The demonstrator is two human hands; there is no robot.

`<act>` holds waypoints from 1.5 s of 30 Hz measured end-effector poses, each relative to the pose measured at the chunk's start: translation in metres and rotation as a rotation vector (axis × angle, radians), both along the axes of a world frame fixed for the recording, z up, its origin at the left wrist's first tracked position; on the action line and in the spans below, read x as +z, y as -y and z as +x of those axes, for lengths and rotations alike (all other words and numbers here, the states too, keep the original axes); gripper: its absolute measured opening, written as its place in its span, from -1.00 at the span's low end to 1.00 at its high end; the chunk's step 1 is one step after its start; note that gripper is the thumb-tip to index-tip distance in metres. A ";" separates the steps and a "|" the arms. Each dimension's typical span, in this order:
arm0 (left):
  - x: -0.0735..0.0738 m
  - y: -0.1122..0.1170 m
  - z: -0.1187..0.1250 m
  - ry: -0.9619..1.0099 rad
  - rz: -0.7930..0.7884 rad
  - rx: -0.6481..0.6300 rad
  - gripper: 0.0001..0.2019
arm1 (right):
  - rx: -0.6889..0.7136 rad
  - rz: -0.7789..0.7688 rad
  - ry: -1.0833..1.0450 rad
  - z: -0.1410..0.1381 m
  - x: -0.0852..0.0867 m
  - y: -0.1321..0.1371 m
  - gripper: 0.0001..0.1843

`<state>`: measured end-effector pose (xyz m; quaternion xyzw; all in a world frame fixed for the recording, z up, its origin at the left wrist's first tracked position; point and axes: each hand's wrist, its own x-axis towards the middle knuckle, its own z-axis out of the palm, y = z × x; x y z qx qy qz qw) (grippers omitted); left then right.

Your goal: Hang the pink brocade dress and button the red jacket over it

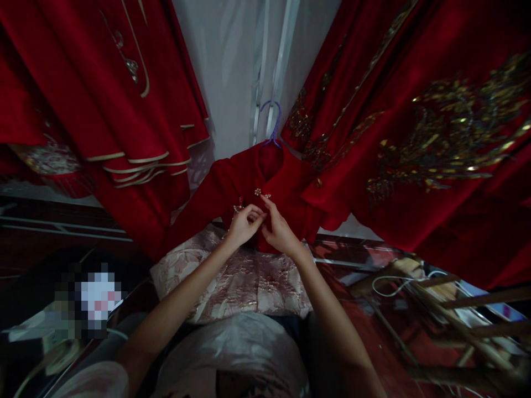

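- My left hand (246,225) and right hand (280,229) curl narrowly over the red jacket (243,177); holding what, I cannot tell.
- Patterned fabric (257,282) spreads below the jacket.
- A pale wall (228,66) stands behind it.

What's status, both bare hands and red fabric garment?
Left hand, right hand: close together, grip unclear. Red fabric garment: on purple hooked hanger. Front partly hidden by hands.

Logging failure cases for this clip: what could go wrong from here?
1. Fingertips of the left hand and right hand meet over the red garment; anything small between them, not discernible here, could slip.
2. The ornament beside the left hand might snag.
3. A tug could shift the garment on its purple hanger; the hook's support is unclear.
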<state>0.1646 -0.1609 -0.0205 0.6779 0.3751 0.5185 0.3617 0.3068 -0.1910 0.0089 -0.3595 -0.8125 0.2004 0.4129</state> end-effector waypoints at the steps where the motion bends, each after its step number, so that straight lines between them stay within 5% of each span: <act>1: -0.001 -0.002 0.000 -0.018 0.015 0.067 -0.81 | 0.012 -0.021 0.002 0.003 0.002 0.000 -0.19; 5: -0.004 -0.007 0.002 -0.004 0.034 0.207 -0.59 | 0.015 -0.097 -0.049 0.013 0.008 -0.001 -0.33; 10: -0.002 -0.005 0.009 0.057 -0.029 -0.041 -0.69 | 0.067 -0.222 -0.154 0.025 0.009 -0.003 -0.49; 13: -0.004 -0.006 0.009 0.151 -0.079 -0.071 -0.72 | 0.060 -0.265 -0.144 0.037 0.012 -0.003 -0.59; 20: -0.016 -0.016 -0.009 0.151 0.034 0.204 -0.83 | -0.138 -0.207 -0.035 0.069 0.039 0.003 -0.80; 26: -0.019 -0.010 -0.009 -0.180 0.298 0.390 -0.82 | 0.073 -0.363 -0.042 0.083 0.060 0.024 -0.77; 29: -0.023 -0.011 -0.007 -0.195 0.362 0.540 -0.90 | 0.231 -0.586 -0.102 0.088 0.067 0.034 -0.69; 32: -0.032 -0.024 -0.009 -0.140 0.328 0.538 -0.76 | 0.345 -0.726 -0.144 0.087 0.069 0.038 -0.63; 37: -0.046 -0.049 -0.021 -0.173 0.224 0.449 -0.74 | 0.315 -0.726 -0.204 0.077 0.066 0.035 -0.60; 45: -0.038 -0.047 -0.030 -0.157 0.230 0.414 -0.88 | 0.194 -0.641 -0.255 0.057 0.063 0.027 -0.63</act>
